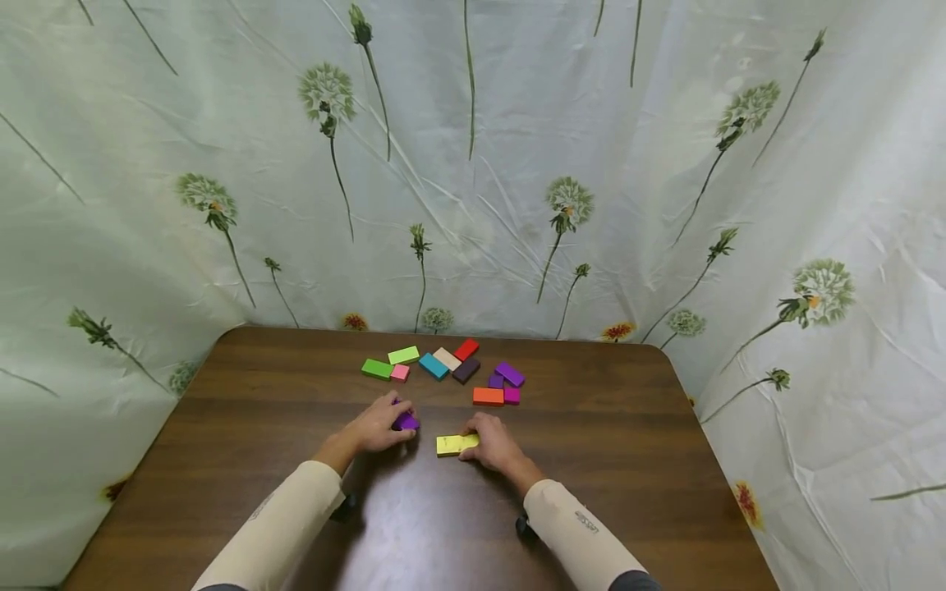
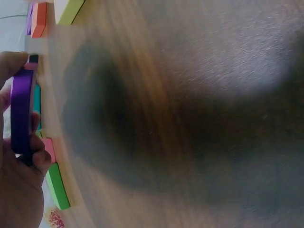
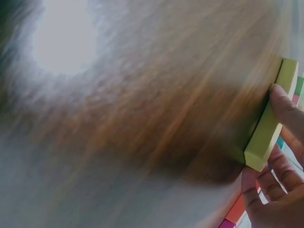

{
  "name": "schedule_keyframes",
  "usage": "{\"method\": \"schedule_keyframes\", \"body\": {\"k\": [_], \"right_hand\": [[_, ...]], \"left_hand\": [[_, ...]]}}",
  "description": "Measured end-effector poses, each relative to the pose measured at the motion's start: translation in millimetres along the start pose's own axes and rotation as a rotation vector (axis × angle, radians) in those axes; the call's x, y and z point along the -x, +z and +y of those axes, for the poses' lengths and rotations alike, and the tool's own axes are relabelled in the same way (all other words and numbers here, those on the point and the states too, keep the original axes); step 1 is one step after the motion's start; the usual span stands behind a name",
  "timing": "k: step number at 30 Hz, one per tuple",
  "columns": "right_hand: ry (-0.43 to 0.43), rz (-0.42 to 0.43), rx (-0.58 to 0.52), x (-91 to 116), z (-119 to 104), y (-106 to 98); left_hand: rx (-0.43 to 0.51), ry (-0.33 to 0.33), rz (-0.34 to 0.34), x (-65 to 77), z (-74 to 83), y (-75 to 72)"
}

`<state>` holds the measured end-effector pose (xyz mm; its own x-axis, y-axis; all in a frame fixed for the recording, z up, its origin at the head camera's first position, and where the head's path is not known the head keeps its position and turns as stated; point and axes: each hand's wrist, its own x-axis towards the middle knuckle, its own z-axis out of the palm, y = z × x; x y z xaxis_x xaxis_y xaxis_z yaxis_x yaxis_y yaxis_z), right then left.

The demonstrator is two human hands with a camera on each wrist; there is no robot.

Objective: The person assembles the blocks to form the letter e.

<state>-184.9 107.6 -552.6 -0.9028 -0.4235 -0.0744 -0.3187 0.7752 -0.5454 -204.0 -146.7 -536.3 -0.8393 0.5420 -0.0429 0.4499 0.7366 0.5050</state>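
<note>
My left hand [image 1: 378, 425] grips a purple block [image 1: 406, 422], thumb on one side and fingers on the other. In the left wrist view this purple block [image 2: 21, 111] is held up above the wooden tabletop, seen along its long narrow side. To the right of it, my right hand [image 1: 495, 443] pinches the right end of a flat yellow block [image 1: 448, 446], which lies level close over the table. The right wrist view shows the yellow block [image 3: 273, 118] between thumb and fingers. A short gap separates the two held blocks.
Farther back on the table [image 1: 606, 460] lie a light green block [image 1: 403, 355], green block [image 1: 378, 368], pink block [image 1: 400, 373], teal block [image 1: 433, 366], red block [image 1: 466, 350] and orange block [image 1: 488, 396], among several others. A flower-printed curtain [image 1: 488, 246] hangs behind.
</note>
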Motion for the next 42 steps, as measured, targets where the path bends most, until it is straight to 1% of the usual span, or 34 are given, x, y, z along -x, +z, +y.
{"method": "schedule_keyframes", "body": {"k": [3,6,9,12,14,16,18,21,25,27,28,32,37,42], "right_hand": [[-0.005,0.004,0.013,-2,0,-1],[-0.010,0.003,0.022,-2,0,-1],[-0.005,-0.003,0.022,-1,-1,-1],[0.003,-0.007,0.020,0,-2,-1],[-0.001,-0.006,0.022,1,-2,-1],[-0.004,-0.003,0.029,1,-3,-2],[-0.007,0.000,0.038,1,-3,-2],[-0.008,0.002,0.043,2,-4,-2],[-0.015,0.004,0.047,3,-4,-2],[-0.017,0.007,0.051,4,-3,-2],[-0.019,0.009,0.049,4,-3,-2],[-0.028,0.024,0.041,5,-1,0],[-0.048,0.052,0.033,6,0,4],[-0.047,0.064,0.035,6,0,5]], "left_hand": [[0.060,-0.060,-0.011,4.3,2.5,5.3],[0.120,-0.099,-0.014,9.2,5.1,9.7],[0.171,-0.100,-0.023,14.0,7.4,13.1],[0.189,-0.047,-0.012,17.7,8.7,16.8],[0.178,-0.002,0.010,19.0,8.7,19.8],[0.166,0.048,0.049,19.6,8.4,22.9],[0.144,0.082,0.083,19.5,7.7,25.5],[0.040,0.115,0.117,18.8,6.6,28.5],[-0.119,0.092,0.131,17.5,8.9,32.6],[-0.154,0.064,0.132,16.8,11.6,34.7],[-0.160,0.046,0.128,16.2,12.9,35.4],[-0.167,0.016,0.115,14.0,17.5,36.6],[-0.148,0.016,0.118,12.6,22.2,37.5],[-0.142,0.017,0.133,11.0,21.9,39.0]]}}
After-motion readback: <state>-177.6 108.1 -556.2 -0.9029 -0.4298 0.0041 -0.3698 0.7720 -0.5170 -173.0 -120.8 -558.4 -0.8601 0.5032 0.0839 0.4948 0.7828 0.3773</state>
